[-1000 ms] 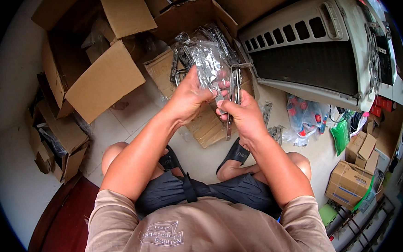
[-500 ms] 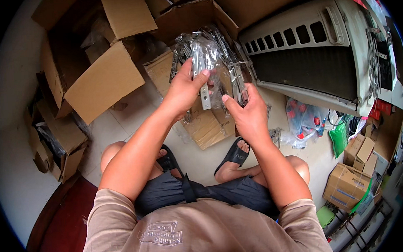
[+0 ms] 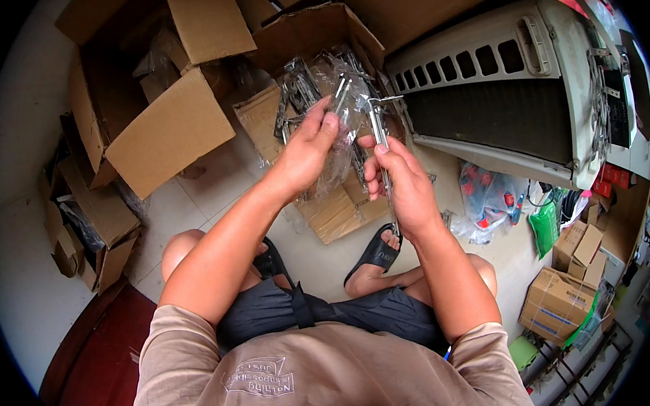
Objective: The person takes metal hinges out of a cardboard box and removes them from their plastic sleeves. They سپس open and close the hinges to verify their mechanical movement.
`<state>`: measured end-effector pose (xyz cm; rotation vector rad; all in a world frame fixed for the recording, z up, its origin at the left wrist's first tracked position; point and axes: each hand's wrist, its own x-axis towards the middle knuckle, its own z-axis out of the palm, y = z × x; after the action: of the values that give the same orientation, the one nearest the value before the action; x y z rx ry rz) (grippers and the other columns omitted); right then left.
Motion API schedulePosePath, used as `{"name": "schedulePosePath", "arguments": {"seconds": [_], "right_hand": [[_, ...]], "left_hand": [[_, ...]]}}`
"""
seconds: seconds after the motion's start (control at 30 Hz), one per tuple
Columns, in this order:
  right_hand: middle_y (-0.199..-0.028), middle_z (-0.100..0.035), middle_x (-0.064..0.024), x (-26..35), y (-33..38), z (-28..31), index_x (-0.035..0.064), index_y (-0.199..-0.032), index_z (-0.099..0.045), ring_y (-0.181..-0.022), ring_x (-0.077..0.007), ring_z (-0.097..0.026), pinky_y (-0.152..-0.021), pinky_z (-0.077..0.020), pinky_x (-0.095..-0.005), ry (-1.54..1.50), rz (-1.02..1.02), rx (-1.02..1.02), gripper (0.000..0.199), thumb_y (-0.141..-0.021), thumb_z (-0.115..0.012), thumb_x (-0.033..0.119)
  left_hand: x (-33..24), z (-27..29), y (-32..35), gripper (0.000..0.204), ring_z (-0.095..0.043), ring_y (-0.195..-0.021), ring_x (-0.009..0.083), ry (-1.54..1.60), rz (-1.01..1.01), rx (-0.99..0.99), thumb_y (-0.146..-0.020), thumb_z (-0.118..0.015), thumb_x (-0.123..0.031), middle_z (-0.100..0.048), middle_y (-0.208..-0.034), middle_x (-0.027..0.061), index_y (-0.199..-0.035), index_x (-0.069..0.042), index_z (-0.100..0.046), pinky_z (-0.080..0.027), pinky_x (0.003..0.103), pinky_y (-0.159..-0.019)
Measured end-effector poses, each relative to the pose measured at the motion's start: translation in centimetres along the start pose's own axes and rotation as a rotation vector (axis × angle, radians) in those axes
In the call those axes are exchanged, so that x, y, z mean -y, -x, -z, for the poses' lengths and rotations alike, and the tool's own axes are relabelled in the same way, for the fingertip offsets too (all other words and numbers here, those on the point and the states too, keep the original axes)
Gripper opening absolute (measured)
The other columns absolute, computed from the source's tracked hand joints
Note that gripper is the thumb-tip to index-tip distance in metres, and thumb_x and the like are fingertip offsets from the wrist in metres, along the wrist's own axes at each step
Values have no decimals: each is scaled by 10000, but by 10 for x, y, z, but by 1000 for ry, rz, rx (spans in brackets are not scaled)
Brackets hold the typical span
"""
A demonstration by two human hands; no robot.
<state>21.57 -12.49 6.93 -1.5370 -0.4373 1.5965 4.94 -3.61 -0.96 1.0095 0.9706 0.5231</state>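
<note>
My left hand (image 3: pixel 308 153) is closed on a crumpled clear plastic bag (image 3: pixel 333 171). A short shiny metal piece (image 3: pixel 342 90) shows beyond its fingertips, within or against the film. Upright in my right hand (image 3: pixel 402 174) is a slim metal strip (image 3: pixel 377 125), pinched between thumb and fingers. A short crosspiece juts sideways near its top, and its lower end runs down past the palm. Beyond both hands, a pile of similar metal hardware (image 3: pixel 299 89), partly in clear film, lies at an open cardboard box (image 3: pixel 307 27).
Flattened cardboard (image 3: pixel 341 215) lies on the floor under my hands. Open cartons (image 3: pixel 168 131) stand at the left. A large grey slotted appliance panel (image 3: pixel 483 111) is close on the right. Beyond it sit a plastic bag of red items (image 3: pixel 485 197) and a taped carton (image 3: pixel 558 304).
The perforated metal strip that stood upright by my left hand no longer shows there. My right hand has turned and moved slightly, now holding its metal strip upright and nearer the bag.
</note>
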Motion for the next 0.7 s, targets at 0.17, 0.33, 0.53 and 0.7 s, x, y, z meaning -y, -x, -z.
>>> {"name": "schedulePosePath", "arguments": {"seconds": [0.17, 0.33, 0.53, 0.7], "right_hand": [[-968, -619, -16, -5, 2, -2, 46, -1479, -543, -752, -68, -593, -689, -494, -230, -16, 27, 28, 447, -1132, -515, 326], [-1009, -615, -21, -4, 4, -2, 50, -1515, -514, -779, -82, -623, -729, -516, -242, -17, 46, 14, 478, -1143, -507, 350], [-994, -618, -10, -3, 3, 1, 40, -1534, -498, -836, -100, -643, -790, -519, -255, -61, 76, 15, 506, -1142, -511, 359], [-1045, -667, -33, 2, 6, 1, 17, -1537, -488, -904, -113, -653, -858, -508, -273, 26, 71, 88, 518, -1159, -449, 369]], "left_hand": [[-4, 1, -1, 609, -582, -1220, 166, 370, 99, 49, -1157, -469, -352, -621, -1378, 91, -1658, -45, -307, -468, 331, -1092], [-7, -2, 2, 678, -563, -1103, 139, 460, 75, 1, -1111, -590, -345, -620, -1303, 63, -1656, -38, -329, -471, 313, -1034], [0, 2, -2, 649, -591, -1126, 136, 424, 39, 5, -1102, -614, -284, -635, -1287, 58, -1640, -44, -342, -484, 305, -1026], [0, 9, -3, 463, -603, -1056, 136, 574, 68, 92, -1105, -606, -305, -643, -1198, 28, -1484, -62, -499, -503, 307, -998]]}}
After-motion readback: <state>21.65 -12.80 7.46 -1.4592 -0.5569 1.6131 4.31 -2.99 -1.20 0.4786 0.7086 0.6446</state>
